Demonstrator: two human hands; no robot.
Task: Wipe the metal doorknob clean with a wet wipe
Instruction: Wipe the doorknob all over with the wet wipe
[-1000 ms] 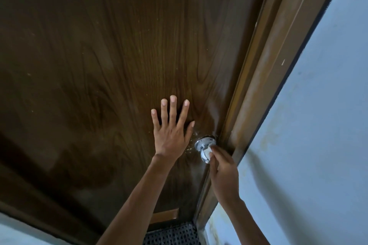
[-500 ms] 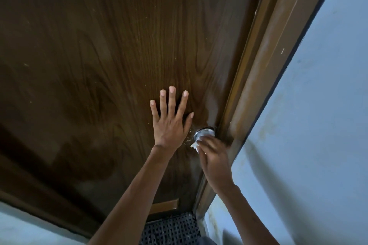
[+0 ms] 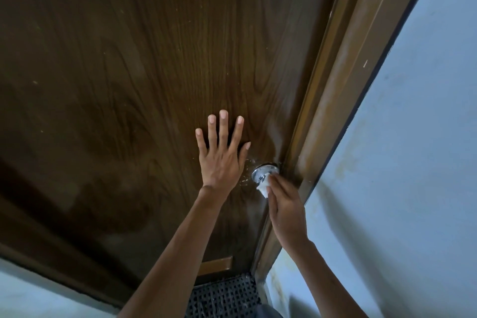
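wiping doorknob (image 3: 264,172) with wet wipe (image 3: 263,188)

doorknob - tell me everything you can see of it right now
The doorknob is shiny chrome-like metal, with a round base plate flat against the dark wood-grain door, close to the door's edge by the brown frame. Only the plate and a bit of neck show; the knob itself is covered by a white wet wipe pressed on by the right hand. The left hand lies flat on the door beside it, not touching.
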